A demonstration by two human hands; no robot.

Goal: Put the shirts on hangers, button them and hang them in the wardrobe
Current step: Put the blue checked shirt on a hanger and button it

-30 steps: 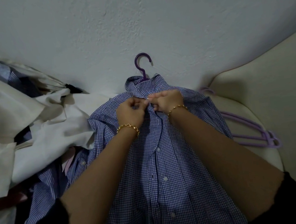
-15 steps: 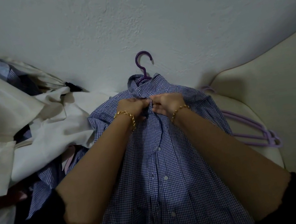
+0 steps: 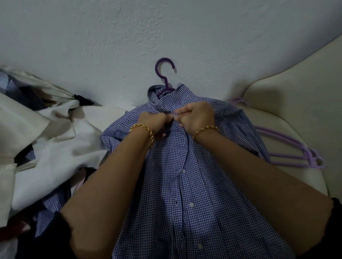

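Shirt at centre: collar at far end, hem nearest person. Hanger inside shirt, hook sticking out past collar, against wall behind shirt. Left grip and right grip on shirt front just below collar, side by side, pinching cloth. Heap of clothes left of shirt, touching it. Spare hangers right of shirt, on cushion, one end tucked under shirt edge.

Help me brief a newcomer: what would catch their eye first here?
A blue checked shirt lies at centre on a purple hanger, its hook showing above the collar. The left hand and right hand pinch its front just below that collar. Spare lilac hangers lie to the right.
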